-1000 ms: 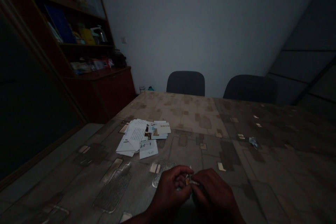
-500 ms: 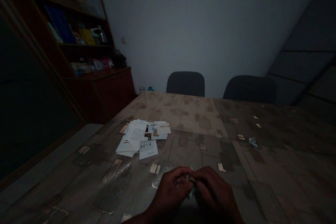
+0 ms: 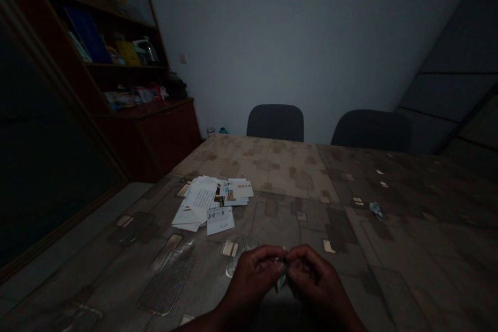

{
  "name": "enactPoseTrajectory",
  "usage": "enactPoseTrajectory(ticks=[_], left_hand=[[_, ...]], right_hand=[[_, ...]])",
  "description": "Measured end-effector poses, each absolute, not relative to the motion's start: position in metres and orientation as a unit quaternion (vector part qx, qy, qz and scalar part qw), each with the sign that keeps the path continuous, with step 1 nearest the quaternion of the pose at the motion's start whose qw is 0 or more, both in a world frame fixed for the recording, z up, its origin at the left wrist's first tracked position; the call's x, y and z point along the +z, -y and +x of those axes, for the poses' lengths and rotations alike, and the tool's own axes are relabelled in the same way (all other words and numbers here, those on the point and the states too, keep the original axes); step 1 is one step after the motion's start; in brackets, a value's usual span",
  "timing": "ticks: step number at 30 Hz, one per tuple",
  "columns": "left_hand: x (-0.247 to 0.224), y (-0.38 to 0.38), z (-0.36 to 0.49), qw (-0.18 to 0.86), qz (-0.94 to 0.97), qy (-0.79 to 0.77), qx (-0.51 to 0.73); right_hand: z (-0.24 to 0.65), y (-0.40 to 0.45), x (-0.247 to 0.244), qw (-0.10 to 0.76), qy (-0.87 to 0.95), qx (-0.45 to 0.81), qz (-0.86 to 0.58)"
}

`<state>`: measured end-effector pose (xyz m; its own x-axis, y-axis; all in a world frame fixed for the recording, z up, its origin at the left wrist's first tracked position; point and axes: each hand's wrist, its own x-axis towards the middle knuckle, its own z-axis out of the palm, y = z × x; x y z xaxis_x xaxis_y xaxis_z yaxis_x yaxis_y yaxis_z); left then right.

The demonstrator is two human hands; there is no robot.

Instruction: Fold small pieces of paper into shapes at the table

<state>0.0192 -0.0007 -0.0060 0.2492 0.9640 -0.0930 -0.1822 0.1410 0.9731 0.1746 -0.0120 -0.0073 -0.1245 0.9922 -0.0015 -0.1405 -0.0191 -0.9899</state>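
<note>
Both hands meet above the near edge of the patterned table (image 3: 272, 223). Between their fingertips is a small crumpled item (image 3: 280, 281), whitish and green, too dark to name. My left hand (image 3: 252, 277) has its fingers curled and pinched on it from the left. My right hand (image 3: 316, 277) pinches it from the right, thumb and fingertips close to those of the left. The hands cover most of the item. Beyond them, left of the middle, lies a spread pile of white papers and cards (image 3: 202, 197), touched by neither hand.
A small crumpled silvery piece (image 3: 375, 210) lies on the right of the table. Two dark chairs (image 3: 275, 122) stand behind the far edge. At the left is a wooden cabinet (image 3: 171, 135) with filled shelves. A jar (image 3: 210, 132) shows near the far left corner.
The right hand's fingers have turned and opened out slightly, with the fingertips still at the item. The green part has shifted a little left. The papers have not moved.
</note>
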Motion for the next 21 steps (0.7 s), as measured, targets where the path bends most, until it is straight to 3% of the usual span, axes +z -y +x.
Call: enactPoseTrajectory(ticks=[21], left_hand=[[0.001, 0.002, 0.016, 0.560, 0.577, -0.416, 0.425]], right_hand=[[0.183, 0.006, -0.011, 0.454, 0.614, 0.440, -0.473]])
